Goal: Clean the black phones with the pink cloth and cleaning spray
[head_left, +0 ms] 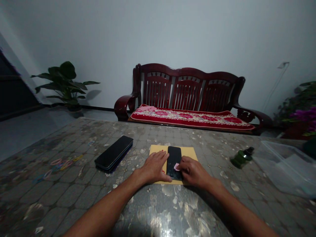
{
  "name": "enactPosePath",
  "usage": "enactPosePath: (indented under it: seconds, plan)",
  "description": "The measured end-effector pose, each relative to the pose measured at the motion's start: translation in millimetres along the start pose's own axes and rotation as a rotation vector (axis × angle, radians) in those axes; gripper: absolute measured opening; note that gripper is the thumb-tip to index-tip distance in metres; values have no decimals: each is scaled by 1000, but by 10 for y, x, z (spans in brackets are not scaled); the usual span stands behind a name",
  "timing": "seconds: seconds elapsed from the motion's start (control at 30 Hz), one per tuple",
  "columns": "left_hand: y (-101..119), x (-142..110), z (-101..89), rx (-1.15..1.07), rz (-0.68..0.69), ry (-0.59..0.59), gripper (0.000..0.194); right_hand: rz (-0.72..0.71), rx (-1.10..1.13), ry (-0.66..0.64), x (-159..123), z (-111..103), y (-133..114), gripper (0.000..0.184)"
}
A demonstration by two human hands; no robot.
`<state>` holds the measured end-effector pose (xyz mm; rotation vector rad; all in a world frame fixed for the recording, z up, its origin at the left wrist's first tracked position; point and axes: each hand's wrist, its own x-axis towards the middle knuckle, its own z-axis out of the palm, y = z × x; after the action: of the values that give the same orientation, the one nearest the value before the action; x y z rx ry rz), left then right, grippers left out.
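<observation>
A black smartphone [174,154] lies face up on a yellow sheet [189,152] with some red marks. My left hand [156,166] rests along the phone's left side, fingers stretched out and the thumb spread toward its lower edge. A small crumpled pink cloth [176,167] is pinched in the closed fingers of my right hand [192,170], pressed on the lower part of the screen. Whitish smudges show on the glass there. The sheet is partly hidden under both hands.
Stacked dark phones [115,153] lie to the left, with colourful rubber bands [65,164] farther left. On the right stand a small green bottle [242,157] with a black top and a clear plastic box [283,171]. A wooden bench [187,85] is beyond the patterned table [145,210].
</observation>
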<state>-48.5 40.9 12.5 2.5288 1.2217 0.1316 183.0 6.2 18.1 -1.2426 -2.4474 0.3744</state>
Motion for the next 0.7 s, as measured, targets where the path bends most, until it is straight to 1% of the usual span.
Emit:
enactPosePath:
  seconds: [0.1, 0.17, 0.23, 0.37, 0.43, 0.5, 0.6, 0.63, 0.7]
  plan:
    - [8, -6, -11, 7, -5, -1, 102, 92, -1, 63, 112, 34, 61, 29]
    - [7, -8, -13, 6, -5, 2, 101, 128, -20, 90, 158, 53, 67, 28]
    - [3, -8, -9, 4, -4, 2, 101, 108, -54, 70, 148, 60, 24, 28]
    - [-8, 0, 6, 4, 1, 9, 103, 5, -90, -34, 40, 34, -115, 29]
    - [-13, 5, 13, 3, 7, 14, 104, -3, -73, -66, 25, 21, -142, 31]
    - [-19, 9, 20, 3, 10, 9, 105, 38, -59, -61, 62, 26, -128, 32]
    - [-29, 11, 30, 9, 8, 9, 105, 113, -66, -3, 156, 64, -95, 33]
    - [-32, 12, 33, 12, 7, 10, 104, 118, -71, 12, 177, 77, -99, 33]
    - [-37, 15, 36, 20, 6, 12, 105, 83, -76, 10, 185, 90, -133, 31]
